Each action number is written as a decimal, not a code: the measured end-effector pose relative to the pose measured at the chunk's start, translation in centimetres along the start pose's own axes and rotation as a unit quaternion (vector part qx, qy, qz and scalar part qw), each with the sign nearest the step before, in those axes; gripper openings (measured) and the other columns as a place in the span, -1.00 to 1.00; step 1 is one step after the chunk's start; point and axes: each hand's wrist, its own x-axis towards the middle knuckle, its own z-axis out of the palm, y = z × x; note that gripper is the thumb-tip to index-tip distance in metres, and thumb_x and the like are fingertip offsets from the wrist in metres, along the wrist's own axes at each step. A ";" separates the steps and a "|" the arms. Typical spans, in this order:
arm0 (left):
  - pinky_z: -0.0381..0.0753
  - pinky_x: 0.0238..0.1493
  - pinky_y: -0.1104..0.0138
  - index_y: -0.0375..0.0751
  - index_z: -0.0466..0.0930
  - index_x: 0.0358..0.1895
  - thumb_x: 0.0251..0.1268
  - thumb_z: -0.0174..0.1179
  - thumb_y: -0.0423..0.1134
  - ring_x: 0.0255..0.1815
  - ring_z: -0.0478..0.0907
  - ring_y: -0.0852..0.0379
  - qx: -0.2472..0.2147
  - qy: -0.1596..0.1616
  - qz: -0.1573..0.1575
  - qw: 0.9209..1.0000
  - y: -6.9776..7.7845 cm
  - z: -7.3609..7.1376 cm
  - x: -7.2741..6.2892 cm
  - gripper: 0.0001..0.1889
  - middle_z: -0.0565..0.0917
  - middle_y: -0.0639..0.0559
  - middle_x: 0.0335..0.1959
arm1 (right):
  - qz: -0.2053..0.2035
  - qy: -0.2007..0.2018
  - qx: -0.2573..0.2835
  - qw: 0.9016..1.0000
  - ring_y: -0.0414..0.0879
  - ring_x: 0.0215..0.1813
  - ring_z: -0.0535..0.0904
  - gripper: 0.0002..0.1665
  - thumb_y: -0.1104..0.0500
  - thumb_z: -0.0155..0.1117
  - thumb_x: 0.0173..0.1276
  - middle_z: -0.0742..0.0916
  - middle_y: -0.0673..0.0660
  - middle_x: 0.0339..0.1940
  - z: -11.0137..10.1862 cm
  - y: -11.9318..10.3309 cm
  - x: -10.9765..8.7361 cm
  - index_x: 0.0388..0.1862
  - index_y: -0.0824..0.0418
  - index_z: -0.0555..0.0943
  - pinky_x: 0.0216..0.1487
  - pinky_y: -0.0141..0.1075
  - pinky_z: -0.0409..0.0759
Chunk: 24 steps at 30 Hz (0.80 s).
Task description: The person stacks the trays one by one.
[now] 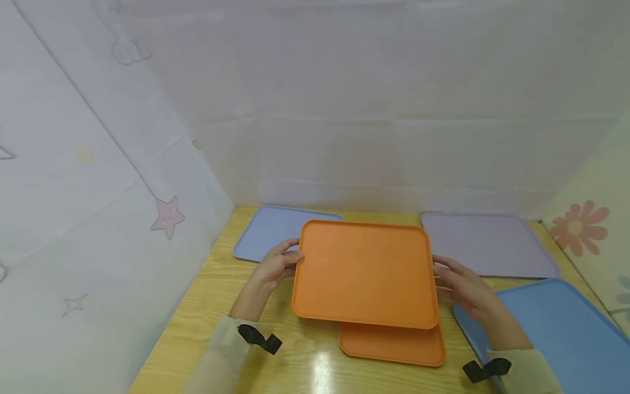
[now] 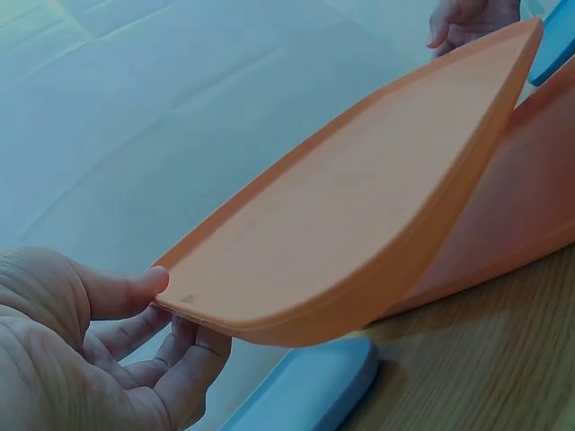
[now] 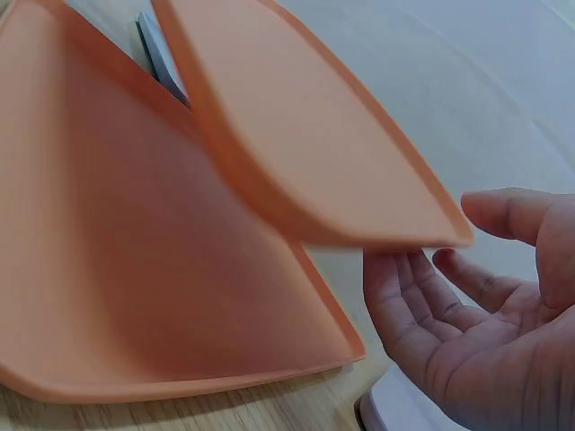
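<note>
An orange tray [image 1: 365, 273] is held up over the table, its flat inside tilted toward me. My left hand [image 1: 274, 268] grips its left edge, thumb on the rim and fingers underneath, as the left wrist view shows. On the opposite edge is my right hand [image 1: 466, 289]; in the right wrist view its curled fingers [image 3: 395, 301] support the tray from below and the thumb lies close to the rim. Beneath, a second orange tray [image 1: 394, 346] rests on the table, its far part hidden by the raised one.
A periwinkle tray [image 1: 270, 230] lies at the back left of the wooden table [image 1: 197, 323]. At the back right is a pale purple tray [image 1: 487, 241], with a larger blue tray [image 1: 556, 328] in front of it. White cloth walls [image 1: 344, 137] enclose the back and sides.
</note>
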 end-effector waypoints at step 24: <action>0.73 -0.04 0.06 -0.35 0.31 0.37 0.42 0.20 -0.33 -0.15 0.69 0.05 0.093 -0.032 -0.012 0.995 -1.0 2.0 0.9 -0.48 0.61 -0.15 -0.01 | 0.003 0.060 -0.025 0.998 -0.17 -0.11 0.69 -0.12 0.26 0.19 0.51 0.65 -0.05 -0.06 -0.7 0.0 0.0 0.61 0.41 -0.04 -0.07 -0.22 0.73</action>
